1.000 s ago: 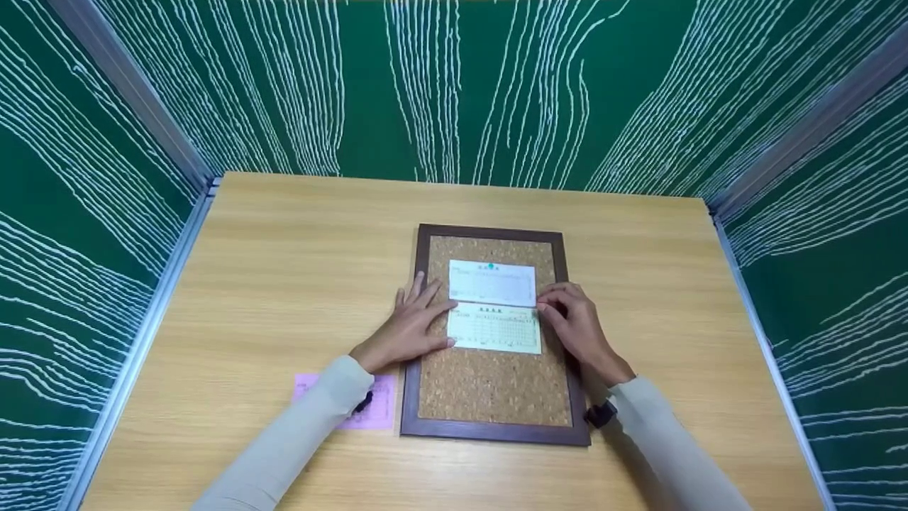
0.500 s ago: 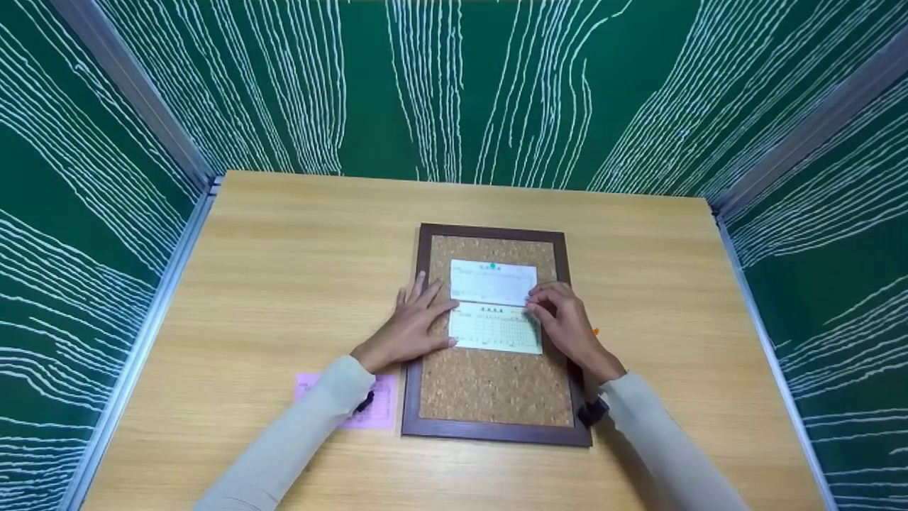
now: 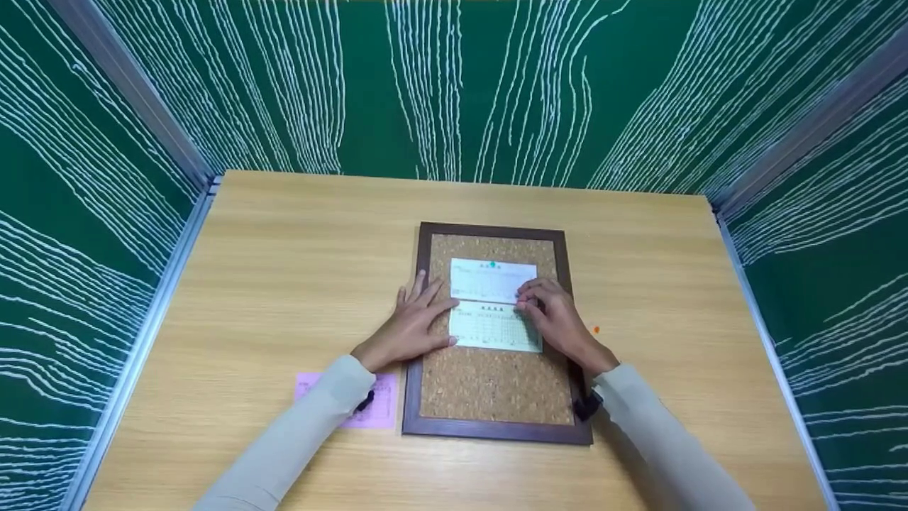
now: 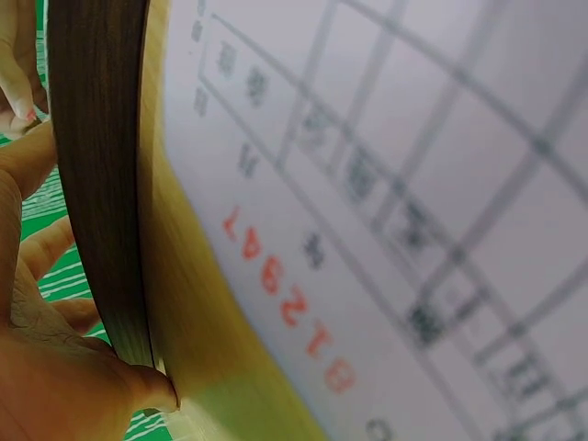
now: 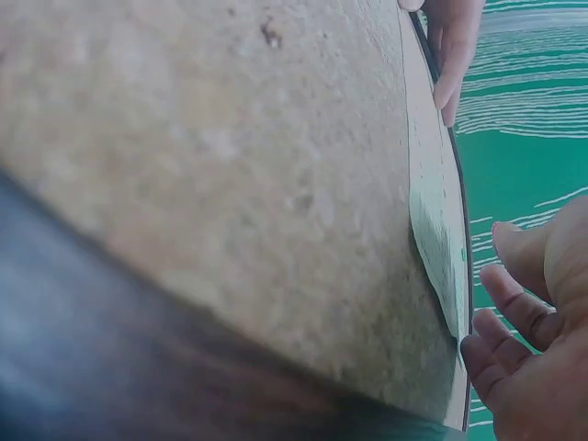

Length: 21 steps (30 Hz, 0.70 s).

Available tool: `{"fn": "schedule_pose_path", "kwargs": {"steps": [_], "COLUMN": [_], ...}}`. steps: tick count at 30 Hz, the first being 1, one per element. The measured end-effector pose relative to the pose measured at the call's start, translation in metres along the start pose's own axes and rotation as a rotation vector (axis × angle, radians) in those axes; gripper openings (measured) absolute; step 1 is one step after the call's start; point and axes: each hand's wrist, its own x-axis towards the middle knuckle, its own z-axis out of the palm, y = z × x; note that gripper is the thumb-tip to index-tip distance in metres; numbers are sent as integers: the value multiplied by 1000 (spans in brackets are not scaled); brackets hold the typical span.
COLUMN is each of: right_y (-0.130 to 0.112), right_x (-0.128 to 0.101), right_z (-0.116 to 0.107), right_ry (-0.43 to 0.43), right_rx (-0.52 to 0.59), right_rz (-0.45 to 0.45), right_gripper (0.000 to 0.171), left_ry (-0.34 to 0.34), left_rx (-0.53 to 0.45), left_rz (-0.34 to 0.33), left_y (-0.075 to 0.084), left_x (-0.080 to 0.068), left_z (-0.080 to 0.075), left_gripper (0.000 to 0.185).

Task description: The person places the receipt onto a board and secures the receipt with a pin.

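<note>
A framed cork board (image 3: 494,387) lies on the table in the head view. A white printed slip (image 3: 489,282) is fixed to it by a green push pin (image 3: 492,264). Just below lies a pale green slip (image 3: 489,328). My left hand (image 3: 413,326), fingers spread, rests on the frame's left side and touches the green slip's left edge with thumb and index finger. Over the slips' right part, my right hand (image 3: 557,319) pinches a tiny red thing, seemingly a push pin (image 4: 30,116), mostly hidden by its fingertips.
A pink slip (image 3: 379,401) lies on the wooden table (image 3: 284,262), partly under my left forearm. One orange pin (image 3: 596,329) sits just right of the board. Green walls (image 3: 369,85) with white lines surround the table on the back and both sides.
My right hand has moved left from the slips' right edge, further in over them. The orange pin on the table has come into sight. My left hand has stayed in place.
</note>
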Motion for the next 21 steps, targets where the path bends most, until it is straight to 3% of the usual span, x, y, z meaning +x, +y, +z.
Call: {"fn": "schedule_pose_path", "kwargs": {"steps": [13,21], "right_y": [-6,-9], "right_x": [9,14], "right_z": [9,12], "right_ry": [-65,-62], "right_rx": [-25,-41], "right_rz": [47,4], "right_gripper": [9,9], "left_ry": [-3,-12], "left_rx": [-8,5], "left_rz": [-8,-11], "left_y": [0,0], "left_x": [-2,0], "left_z": [0,0], "left_gripper": [70,70]}}
